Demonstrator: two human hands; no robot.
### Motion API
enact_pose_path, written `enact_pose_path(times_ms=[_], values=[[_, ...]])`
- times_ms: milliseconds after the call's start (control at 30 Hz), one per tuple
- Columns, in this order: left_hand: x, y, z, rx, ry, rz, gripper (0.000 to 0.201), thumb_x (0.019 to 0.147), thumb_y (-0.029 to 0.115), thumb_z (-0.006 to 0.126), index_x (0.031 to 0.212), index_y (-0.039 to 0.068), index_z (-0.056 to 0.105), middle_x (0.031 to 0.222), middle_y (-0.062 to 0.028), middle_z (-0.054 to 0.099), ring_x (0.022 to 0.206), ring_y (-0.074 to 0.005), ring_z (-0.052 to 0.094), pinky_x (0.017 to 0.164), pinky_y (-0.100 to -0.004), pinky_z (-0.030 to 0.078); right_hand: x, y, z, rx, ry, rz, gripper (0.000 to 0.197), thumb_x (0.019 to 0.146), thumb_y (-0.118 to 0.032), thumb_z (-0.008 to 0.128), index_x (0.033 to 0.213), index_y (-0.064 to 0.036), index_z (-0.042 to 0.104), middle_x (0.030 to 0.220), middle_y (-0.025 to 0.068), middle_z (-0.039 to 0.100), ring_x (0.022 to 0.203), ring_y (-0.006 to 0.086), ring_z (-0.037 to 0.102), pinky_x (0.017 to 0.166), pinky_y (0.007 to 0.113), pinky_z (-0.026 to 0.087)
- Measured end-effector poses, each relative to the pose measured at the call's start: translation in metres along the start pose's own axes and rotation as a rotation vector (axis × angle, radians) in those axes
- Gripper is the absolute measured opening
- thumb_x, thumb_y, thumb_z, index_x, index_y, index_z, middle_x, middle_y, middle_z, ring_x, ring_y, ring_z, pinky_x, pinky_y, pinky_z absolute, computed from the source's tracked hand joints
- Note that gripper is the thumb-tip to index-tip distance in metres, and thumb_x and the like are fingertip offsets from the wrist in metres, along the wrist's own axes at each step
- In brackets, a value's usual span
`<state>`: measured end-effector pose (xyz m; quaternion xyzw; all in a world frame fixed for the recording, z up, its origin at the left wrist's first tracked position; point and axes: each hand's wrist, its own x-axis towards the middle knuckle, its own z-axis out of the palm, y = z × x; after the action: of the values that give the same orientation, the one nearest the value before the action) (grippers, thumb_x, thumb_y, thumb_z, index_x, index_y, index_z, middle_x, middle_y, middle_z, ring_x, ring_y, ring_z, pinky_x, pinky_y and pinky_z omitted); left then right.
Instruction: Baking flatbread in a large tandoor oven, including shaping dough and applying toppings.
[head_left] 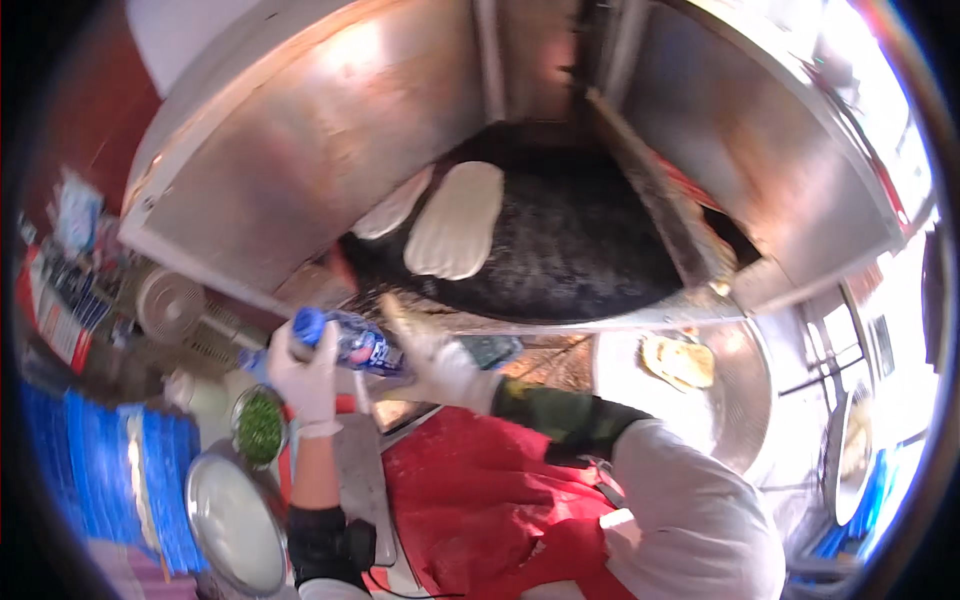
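My left hand (pixel 305 380), in a thin white glove, grips a plastic bottle (pixel 366 345) with a blue cap and blue label. The bottle lies tilted on its side, its cap toward the left. Close to its other end is my right hand (pixel 440 368), also gloved and smeared by motion, so its fingers are unclear. A pale tan strip (pixel 394 312) sticks up by that hand; whether it is held I cannot make out. Beyond both hands, two pale flat dough pieces, one long and wide (pixel 458 220) and one narrower (pixel 395 206), lie on a dark round griddle (pixel 570 240).
Metal panels (pixel 330 120) wall the griddle, with a long bar (pixel 660 200) along its right side. At right, a large metal pan (pixel 735 400) holds browned flatbread (pixel 678 361). Chopped greens (pixel 260 425), a bowl of white stuff (pixel 235 520) and blue stacked packs (pixel 130 470) stand left.
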<state>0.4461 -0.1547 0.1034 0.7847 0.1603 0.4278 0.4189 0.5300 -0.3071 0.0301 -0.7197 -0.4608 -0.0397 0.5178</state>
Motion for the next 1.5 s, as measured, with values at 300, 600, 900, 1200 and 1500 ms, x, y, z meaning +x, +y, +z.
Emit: enact_pose_path(times_ms=[300,600,900,1200,1500], values=[[-0.059,0.005,-0.075,0.085,-0.011,0.026,0.040,0.083,0.000,0.057,0.123,0.000,0.053,0.108,-0.0061,0.059,0.087,-0.0149,0.054,0.081,-0.0257,0.042,0.042,0.011,-0.098,-0.473,0.064,0.036,0.058,0.058,-0.030,0.076,0.108,-0.0070,0.059,0.091,0.0187,0.062,0.086,0.0361,0.060,0.079,0.043,0.047],[-0.331,-0.103,-0.256,0.954,-0.005,-0.496,0.075,0.077,0.018,0.063,0.139,-0.003,0.027,0.132,-0.0263,0.043,0.122,-0.0394,0.040,0.108,-0.0453,0.025,0.120,0.084,-0.153,-1.051,-0.079,0.385,0.072,0.052,-0.032,0.079,0.116,-0.0128,0.054,0.105,0.0099,0.058,0.098,0.0287,0.057,0.084,0.040,0.047],[-0.384,-0.156,-0.269,0.860,-0.200,-0.415,0.063,0.070,0.014,0.069,0.124,-0.004,0.042,0.105,-0.0243,0.051,0.097,-0.0397,0.049,0.081,-0.0458,0.041,0.177,0.101,-0.090,-1.033,-0.096,0.395,0.074,0.047,-0.036,0.081,0.112,-0.0092,0.057,0.114,0.0092,0.058,0.108,0.0272,0.055,0.096,0.035,0.043],[-0.274,-0.063,-0.184,0.554,-0.167,-0.405,0.046,0.088,0.006,0.046,0.132,-0.003,0.037,0.130,-0.0236,0.042,0.120,-0.0380,0.043,0.100,-0.0405,0.034,0.097,0.116,-0.171,-0.931,0.045,0.347,0.084,0.051,-0.041,0.078,0.124,-0.0085,0.051,0.108,0.0141,0.059,0.102,0.0297,0.057,0.087,0.039,0.047],[-0.004,-0.059,0.077,0.285,-0.289,0.167,0.064,0.084,-0.005,0.038,0.144,0.011,0.021,0.100,-0.0266,0.048,0.093,-0.0432,0.053,0.079,-0.0487,0.043,0.076,0.046,-0.204,-0.912,-0.150,0.122,0.085,0.050,-0.032,0.081,0.126,-0.0072,0.050,0.102,0.0143,0.058,0.094,0.0314,0.057,0.085,0.039,0.046]])
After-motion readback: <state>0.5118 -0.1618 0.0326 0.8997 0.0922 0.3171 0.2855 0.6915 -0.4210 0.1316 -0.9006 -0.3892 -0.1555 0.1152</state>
